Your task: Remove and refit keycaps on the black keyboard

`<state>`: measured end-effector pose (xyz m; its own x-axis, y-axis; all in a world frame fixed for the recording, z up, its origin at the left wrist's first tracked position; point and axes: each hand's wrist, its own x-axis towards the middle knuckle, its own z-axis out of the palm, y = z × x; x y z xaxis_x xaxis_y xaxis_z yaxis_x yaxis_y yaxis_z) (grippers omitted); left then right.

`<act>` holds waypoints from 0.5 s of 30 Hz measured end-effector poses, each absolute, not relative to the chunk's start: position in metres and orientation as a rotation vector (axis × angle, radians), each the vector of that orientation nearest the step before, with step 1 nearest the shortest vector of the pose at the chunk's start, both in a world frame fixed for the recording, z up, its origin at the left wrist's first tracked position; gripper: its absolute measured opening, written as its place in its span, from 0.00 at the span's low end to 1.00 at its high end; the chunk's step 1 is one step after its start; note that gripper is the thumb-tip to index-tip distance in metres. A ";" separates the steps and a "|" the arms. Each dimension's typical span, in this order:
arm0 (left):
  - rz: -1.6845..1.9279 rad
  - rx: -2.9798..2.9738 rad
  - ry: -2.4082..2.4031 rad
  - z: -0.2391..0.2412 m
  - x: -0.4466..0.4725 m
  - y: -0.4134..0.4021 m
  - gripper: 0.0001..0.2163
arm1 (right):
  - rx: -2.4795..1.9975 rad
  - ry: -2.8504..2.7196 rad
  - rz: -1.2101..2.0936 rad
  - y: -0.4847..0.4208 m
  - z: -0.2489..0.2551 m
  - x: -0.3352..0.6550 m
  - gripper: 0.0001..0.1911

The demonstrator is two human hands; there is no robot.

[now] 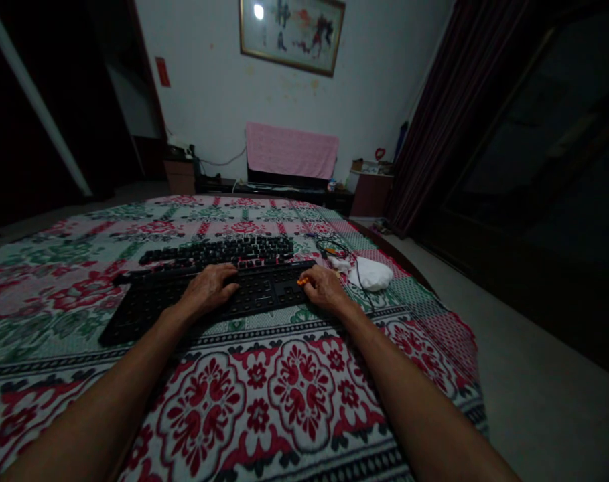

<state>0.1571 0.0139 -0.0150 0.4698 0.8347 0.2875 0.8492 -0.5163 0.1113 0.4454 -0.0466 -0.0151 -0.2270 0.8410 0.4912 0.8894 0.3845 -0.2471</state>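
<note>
A black keyboard (pixel 248 301) without keycaps lies on the patterned cloth in front of me. My left hand (pixel 208 288) rests on its middle, with the thumb apart from the fingers and nothing visible in the grasp. Over the right end, the fingers of my right hand (pixel 327 286) pinch a small orange piece (pixel 303 282), whose exact kind is too small to make out. Just behind the keyboard, many loose black keycaps (pixel 224 250) are laid out in rows. A long dark strip (pixel 156 274) lies along the keyboard's back left edge.
Right of the keyboard lie a crumpled white bundle (pixel 372 274) and dark cables (pixel 337 246). The floral cloth (pixel 294 388) covers the table, whose curved edge runs along the right. Beyond it stand low cabinets and a pink cloth (pixel 291 150) draped over a screen.
</note>
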 end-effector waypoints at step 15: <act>-0.552 -2.677 -1.476 -0.015 0.157 0.013 0.20 | -1.552 -2.191 -0.229 -0.055 -0.009 0.449 0.11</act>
